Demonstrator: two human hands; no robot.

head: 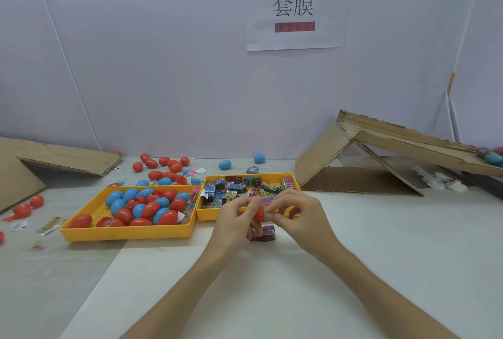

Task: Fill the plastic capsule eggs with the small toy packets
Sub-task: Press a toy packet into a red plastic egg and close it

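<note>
At the left, a yellow tray (128, 234) is holding red and blue eggs (147, 209); a second tray (208, 215) beside it is holding packets (231, 189). In front of it, the left hand (234, 219) is gripping a red egg half (258, 213) with curled fingers, and the right hand (296, 213) is pinching a small packet (268, 215) at its open end. A purple packet (266, 232) is lying just below the hands.

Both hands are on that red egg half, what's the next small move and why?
Probably push the small packet fully into the red egg half. The left hand holds the half, and the right hand pinches the packet right at its opening, so it looks only partly in.
</note>
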